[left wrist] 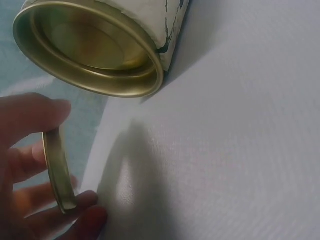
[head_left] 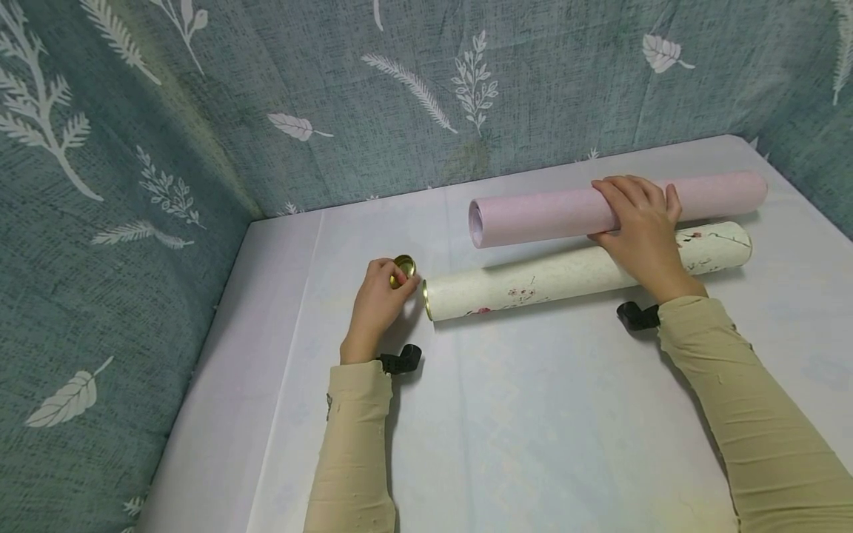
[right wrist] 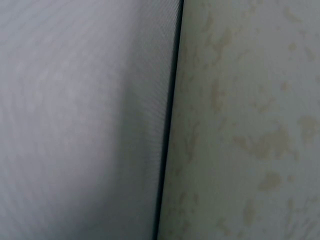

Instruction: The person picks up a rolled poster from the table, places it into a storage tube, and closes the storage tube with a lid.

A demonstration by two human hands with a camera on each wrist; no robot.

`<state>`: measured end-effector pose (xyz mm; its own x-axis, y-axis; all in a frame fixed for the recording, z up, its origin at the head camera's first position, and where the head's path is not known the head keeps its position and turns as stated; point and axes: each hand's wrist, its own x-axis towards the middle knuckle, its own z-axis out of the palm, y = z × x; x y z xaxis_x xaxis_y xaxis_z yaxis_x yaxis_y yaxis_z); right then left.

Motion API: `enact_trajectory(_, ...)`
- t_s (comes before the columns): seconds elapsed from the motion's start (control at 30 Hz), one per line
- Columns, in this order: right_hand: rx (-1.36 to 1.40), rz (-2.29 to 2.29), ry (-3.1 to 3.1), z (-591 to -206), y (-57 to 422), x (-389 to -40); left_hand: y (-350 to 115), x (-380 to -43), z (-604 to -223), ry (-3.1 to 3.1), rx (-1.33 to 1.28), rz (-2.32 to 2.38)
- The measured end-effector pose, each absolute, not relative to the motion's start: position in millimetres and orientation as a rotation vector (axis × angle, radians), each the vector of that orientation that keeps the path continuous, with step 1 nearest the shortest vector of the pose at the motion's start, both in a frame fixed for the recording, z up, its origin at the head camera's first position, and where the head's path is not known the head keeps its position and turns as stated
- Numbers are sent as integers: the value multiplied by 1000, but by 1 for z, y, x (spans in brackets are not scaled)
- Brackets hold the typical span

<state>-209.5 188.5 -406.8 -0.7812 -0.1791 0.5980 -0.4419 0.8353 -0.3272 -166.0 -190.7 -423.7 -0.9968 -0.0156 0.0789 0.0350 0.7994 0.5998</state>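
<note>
My left hand [head_left: 381, 297] pinches a small round gold metal lid [head_left: 403, 271] just off the left end of a cream cardboard tube [head_left: 546, 280] with a floral print. In the left wrist view the lid [left wrist: 59, 172] is edge-on between thumb and fingers, apart from the tube's gold-rimmed end [left wrist: 90, 45], which looks recessed and gold inside. My right hand [head_left: 643, 229] grips a pink paper roll [head_left: 546, 216] around its middle, fingers over the top. The roll lies behind the tube, roughly alongside it. The right wrist view shows only the tube's blurred side [right wrist: 245, 125].
A pale cloth-covered table [head_left: 533, 414] lies under the things. Green-grey leaf-print fabric [head_left: 333, 96] hangs behind the table and along both sides. Black wrist cameras [head_left: 403, 359] sit on both wrists, the right one close to the tube.
</note>
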Motion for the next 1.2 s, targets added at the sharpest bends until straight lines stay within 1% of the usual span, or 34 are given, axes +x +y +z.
enact_trajectory(0.3,442,627,-2458,-405,189,-210,-190,-168,-423,-2866,24,-1011)
enact_trajectory(0.53,452,635,-2440,-406,189,-210,-189,-170,-421,-2830,0,-1004)
enact_trajectory(0.8,478,631,-2420,-407,190,-210,-185,-164,-406,-2634,84,-1406)
enact_trajectory(1.03,474,630,-2421,-407,191,-210,-180,-164,-398,-2632,97,-1452)
enact_trajectory(1.2,474,628,-2429,-407,191,-210,-174,-163,-393,-2582,40,-1551)
